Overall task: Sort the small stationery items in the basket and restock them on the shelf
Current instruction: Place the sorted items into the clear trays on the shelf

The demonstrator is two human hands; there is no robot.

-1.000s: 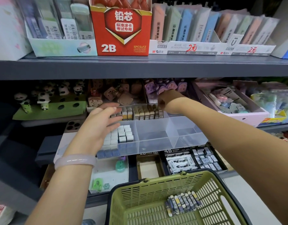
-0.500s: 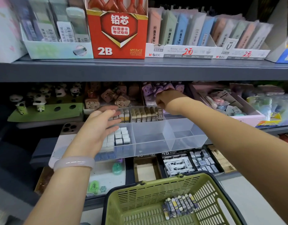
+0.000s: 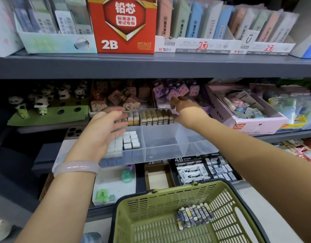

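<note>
Loosely spread and holding nothing, the left hand hovers over the clear tray while the right hand, fingers hidden, reaches far; leftover erasers wait in the near basket, so steady the tray first.

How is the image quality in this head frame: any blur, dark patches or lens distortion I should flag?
Head view: the upper shelf edge bows, showing wide-angle distortion; the panda figurines sit in deep shadow; the right hand is slightly soft; the green basket and the red 2B box are evenly lit and legible.
</note>
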